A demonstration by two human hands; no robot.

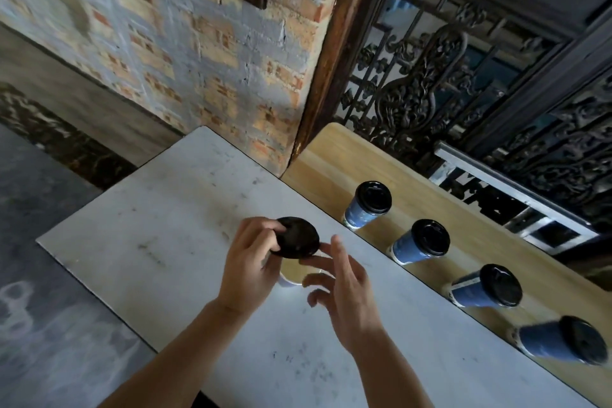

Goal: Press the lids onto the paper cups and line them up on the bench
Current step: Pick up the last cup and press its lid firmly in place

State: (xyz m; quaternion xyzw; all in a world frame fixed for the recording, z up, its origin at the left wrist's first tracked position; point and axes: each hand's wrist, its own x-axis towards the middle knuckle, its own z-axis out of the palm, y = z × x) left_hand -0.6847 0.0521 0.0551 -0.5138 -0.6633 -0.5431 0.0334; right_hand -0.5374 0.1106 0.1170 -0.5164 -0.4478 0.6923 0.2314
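My left hand (248,262) pinches a black lid (296,238) by its near-left rim and holds it tilted just above an open paper cup (296,275) that stands on the white table (149,225). Most of that cup is hidden behind my hands. My right hand (344,285) hovers to the right of the cup with its fingers spread and loosely bent; a fingertip lies at the lid's right edge. Several blue paper cups with black lids stand in a row on the wooden bench (337,156), the farthest of them a lidded cup (367,205).
The wooden bench runs along the table's right side, under a dark ornate iron grille (430,86). A painted brick wall (198,43) rises beyond the table's far end. Grey floor (39,275) lies to the left.
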